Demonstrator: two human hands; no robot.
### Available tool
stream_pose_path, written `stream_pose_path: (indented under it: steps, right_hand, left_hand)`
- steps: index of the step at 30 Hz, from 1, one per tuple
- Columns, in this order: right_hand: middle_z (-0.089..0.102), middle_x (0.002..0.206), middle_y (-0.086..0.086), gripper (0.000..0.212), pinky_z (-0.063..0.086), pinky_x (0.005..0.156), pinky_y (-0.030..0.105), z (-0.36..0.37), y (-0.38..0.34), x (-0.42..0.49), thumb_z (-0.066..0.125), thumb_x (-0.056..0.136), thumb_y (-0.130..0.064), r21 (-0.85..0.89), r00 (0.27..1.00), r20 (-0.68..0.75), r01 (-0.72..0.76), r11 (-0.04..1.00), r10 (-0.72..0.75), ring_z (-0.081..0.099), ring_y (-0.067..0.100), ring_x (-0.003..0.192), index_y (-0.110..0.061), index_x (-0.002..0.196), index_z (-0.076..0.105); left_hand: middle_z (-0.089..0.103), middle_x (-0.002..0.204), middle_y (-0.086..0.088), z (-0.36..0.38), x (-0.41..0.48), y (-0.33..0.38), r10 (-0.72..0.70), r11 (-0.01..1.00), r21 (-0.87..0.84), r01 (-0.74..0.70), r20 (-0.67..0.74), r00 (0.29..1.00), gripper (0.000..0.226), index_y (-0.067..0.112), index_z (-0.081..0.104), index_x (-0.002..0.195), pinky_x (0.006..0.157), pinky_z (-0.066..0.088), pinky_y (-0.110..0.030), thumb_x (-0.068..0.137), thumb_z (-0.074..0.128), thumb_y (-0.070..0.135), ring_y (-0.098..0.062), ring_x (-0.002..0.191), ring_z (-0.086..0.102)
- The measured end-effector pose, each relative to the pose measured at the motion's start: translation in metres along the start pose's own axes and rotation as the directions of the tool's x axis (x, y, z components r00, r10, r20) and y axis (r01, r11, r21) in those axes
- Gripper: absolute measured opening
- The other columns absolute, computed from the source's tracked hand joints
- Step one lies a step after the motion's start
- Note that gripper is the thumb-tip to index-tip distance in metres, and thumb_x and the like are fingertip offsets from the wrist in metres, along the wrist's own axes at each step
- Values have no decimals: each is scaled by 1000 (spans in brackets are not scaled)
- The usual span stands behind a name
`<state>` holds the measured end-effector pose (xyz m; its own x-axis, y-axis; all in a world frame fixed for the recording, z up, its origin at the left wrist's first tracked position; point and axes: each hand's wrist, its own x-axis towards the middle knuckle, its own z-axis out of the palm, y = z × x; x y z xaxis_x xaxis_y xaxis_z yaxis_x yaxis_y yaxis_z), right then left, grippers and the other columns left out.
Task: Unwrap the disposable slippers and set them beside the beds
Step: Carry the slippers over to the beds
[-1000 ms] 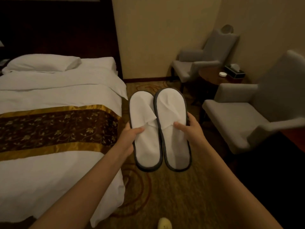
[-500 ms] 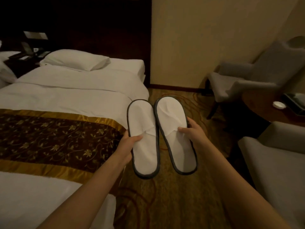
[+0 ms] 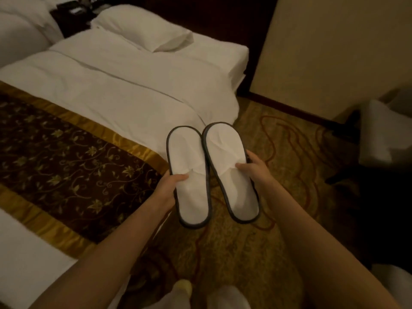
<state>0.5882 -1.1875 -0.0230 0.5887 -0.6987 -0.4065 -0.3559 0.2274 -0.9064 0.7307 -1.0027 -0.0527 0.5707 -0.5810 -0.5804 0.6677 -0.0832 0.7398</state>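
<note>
My left hand grips the left slipper and my right hand the right slipper, thumb on top and fingers curled under each rim, the unwrapped pair held in the air side by side. Long axes run near to far, toes away from me, above the carpet at the right edge of the bed. I judge the set-down a straight lowering, left hand nearer the bed.

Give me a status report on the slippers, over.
Left grip on left slipper, right grip on right slipper. Both unwrapped, side by side above carpet, beside bed. Nothing in the way below.
</note>
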Motion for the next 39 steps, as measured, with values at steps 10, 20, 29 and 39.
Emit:
stream_pose_path:
  steps: [10, 20, 29, 39]
  right_hand:
    - [56, 111, -6, 56, 48, 68, 22, 8, 53, 196, 62, 84, -7, -229, 895, 443, 49, 972, 59, 56, 4, 89, -24, 135, 46]
    - [53, 129, 0, 57, 53, 84, 37, 57, 289, 312, 60, 87, -10, -354, 717, 660, 35, 935, 223, 57, 18, 105, -26, 138, 40]
    - [46, 140, 7, 62, 47, 95, 48, 113, 550, 422, 59, 87, -8, -396, 667, 667, -60, 916, 332, 50, 27, 118, -25, 142, 35]
    - [46, 137, 19, 51, 44, 97, 43, 199, 638, 482, 56, 92, -23, -633, 813, 539, 218, 742, 221, 48, 37, 120, -1, 136, 42]
  left_hand:
    - [69, 98, -4, 17, 121, -89, 19, 957, -254, -143, -435, 900, 31, 26, 64, 97, 63, 52, -32, 76, 60, 4, -24, 91, 64]
    - [60, 108, -4, -68, 220, -304, -87, 966, -241, -95, -649, 756, 50, 21, 47, 127, 90, 48, -47, 80, 59, 5, -28, 102, 56]
    - [58, 115, -7, -196, 318, -503, -64, 998, -53, 38, -692, 719, 48, 17, 48, 128, 87, 50, -42, 82, 62, 9, -27, 104, 57]
    - [66, 107, -11, -256, 371, -569, -79, 918, -334, -215, -683, 726, 42, 18, 55, 120, 70, 53, -38, 80, 60, 6, -29, 96, 63]
